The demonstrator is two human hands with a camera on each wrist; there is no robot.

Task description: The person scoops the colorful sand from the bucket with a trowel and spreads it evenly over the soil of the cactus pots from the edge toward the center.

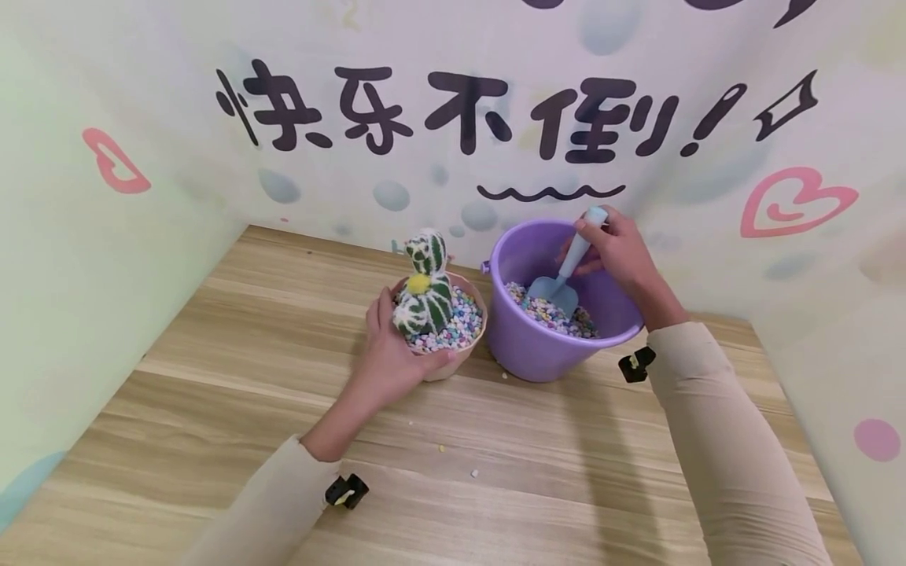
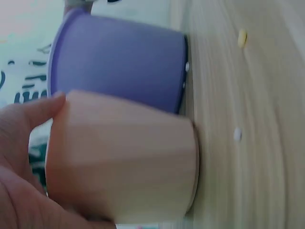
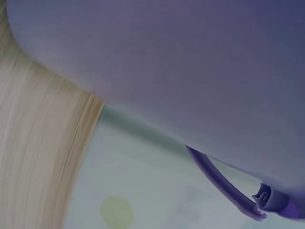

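My left hand (image 1: 396, 358) grips the pale pink faceted flowerpot (image 2: 124, 157) by its rim, thumb at the front and fingers round the left side. In the pot stands a green cactus (image 1: 433, 306) with white fuzz and a yellow flower, set in small pastel pebbles (image 1: 463, 322). Just right of it is a purple bucket (image 1: 527, 354) with more coloured pebbles (image 1: 583, 324) at the bottom. My right hand (image 1: 620, 250) holds a light blue toy shovel (image 1: 576, 255) by the handle's upper end, inside the bucket. The shovel's blade is down against the pebbles.
Pot and bucket stand at the back of a wood-grain table (image 1: 233, 377), near a printed cloth backdrop (image 1: 425, 189) with black lettering. Several stray pebbles, among them a yellow one (image 2: 242, 38), lie on the tabletop. The bucket's handle (image 3: 224, 183) hangs at its far side.
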